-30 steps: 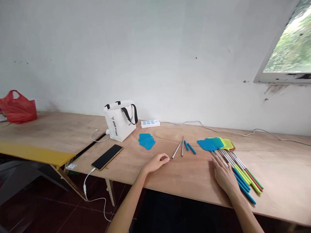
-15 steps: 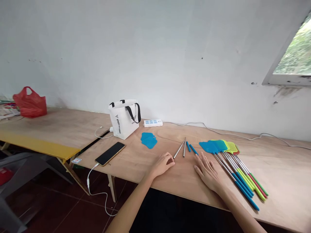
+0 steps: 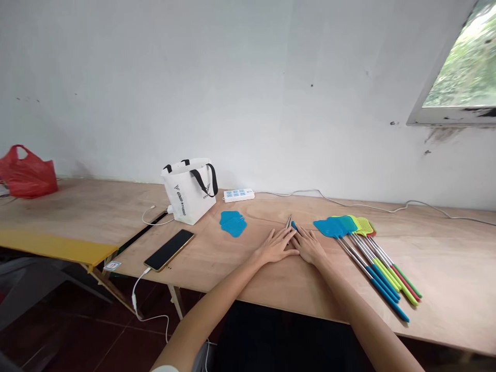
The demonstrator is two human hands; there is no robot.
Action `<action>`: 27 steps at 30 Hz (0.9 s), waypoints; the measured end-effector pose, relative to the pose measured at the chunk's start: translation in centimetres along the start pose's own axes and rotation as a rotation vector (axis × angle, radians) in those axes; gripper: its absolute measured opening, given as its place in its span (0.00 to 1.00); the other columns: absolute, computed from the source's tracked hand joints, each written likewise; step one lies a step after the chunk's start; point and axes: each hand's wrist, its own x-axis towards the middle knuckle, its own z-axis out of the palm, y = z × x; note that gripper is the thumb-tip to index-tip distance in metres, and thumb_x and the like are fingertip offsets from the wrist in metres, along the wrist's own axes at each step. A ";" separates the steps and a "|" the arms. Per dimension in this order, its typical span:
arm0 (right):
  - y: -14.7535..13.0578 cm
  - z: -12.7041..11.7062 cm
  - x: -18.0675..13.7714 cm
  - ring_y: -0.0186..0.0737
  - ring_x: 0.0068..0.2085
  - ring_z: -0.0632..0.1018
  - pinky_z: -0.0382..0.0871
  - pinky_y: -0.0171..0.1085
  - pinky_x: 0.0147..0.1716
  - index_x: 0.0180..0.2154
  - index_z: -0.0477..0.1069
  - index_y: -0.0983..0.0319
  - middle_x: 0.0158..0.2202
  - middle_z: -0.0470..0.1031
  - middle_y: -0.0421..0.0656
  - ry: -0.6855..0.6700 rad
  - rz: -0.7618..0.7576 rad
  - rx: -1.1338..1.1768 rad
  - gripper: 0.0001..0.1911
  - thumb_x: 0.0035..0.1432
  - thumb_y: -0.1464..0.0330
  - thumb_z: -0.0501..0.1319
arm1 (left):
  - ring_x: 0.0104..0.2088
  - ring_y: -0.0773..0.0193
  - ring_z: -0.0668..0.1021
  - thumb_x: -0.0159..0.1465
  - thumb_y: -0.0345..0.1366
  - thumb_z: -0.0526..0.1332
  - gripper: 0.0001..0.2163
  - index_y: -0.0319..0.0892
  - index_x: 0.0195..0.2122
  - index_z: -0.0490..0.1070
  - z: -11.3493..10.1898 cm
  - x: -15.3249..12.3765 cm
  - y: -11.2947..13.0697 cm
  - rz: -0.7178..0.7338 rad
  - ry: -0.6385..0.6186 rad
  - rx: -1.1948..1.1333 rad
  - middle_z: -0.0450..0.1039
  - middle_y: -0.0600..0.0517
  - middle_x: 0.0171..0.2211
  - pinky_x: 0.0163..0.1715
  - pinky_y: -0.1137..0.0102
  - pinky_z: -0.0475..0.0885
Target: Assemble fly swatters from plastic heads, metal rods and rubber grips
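My left hand (image 3: 276, 248) lies palm down with fingers spread, its fingertips over the silver metal rods (image 3: 289, 220). Close against it, my right hand (image 3: 309, 248) rests low over the blue handle tubes (image 3: 294, 226), fingers stretched out. Only the upper ends of rods and tubes show; the hands hide the rest. Left of the hands, blue fly swatter heads (image 3: 233, 224) lie overlapping on the wooden table (image 3: 217, 263). To the right, several fly swatters (image 3: 382, 293) with blue, yellow-green, red and green handles are fanned out side by side.
A white bag (image 3: 189, 199) with black straps stands near the wall beside a white power strip (image 3: 239, 195). A phone (image 3: 169, 249) with a charging cable lies at the table's left edge. A red plastic bag (image 3: 29, 175) sits on the neighbouring table.
Both hands have come together over the rods and blue tubes, the left moving right and the right moving left. The view has shifted slightly to the right.
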 end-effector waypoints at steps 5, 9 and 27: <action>0.5 0.2 0.3 0.50 0.71 0.57 0.54 0.56 0.68 0.68 0.58 0.58 0.72 0.55 0.48 0.020 -0.041 0.067 0.29 0.67 0.67 0.48 | 0.73 0.56 0.53 0.74 0.57 0.43 0.30 0.50 0.73 0.47 0.6 1.7 -0.3 0.038 0.062 -0.008 0.51 0.48 0.73 0.70 0.52 0.47; 0.2 0.0 0.6 0.45 0.71 0.60 0.55 0.52 0.69 0.71 0.52 0.55 0.71 0.58 0.44 0.055 -0.054 0.156 0.31 0.68 0.66 0.46 | 0.72 0.58 0.55 0.75 0.56 0.40 0.30 0.46 0.72 0.51 1.0 2.0 -0.4 0.006 0.138 -0.014 0.54 0.46 0.72 0.70 0.57 0.50; -6.3 -3.0 -4.2 0.57 0.61 0.70 0.64 0.61 0.60 0.66 0.64 0.51 0.60 0.69 0.49 0.357 -0.004 0.170 0.29 0.65 0.72 0.51 | 0.71 0.58 0.56 0.77 0.44 0.42 0.22 0.51 0.65 0.66 1.7 2.6 -1.1 -0.067 0.127 0.058 0.59 0.54 0.70 0.69 0.54 0.52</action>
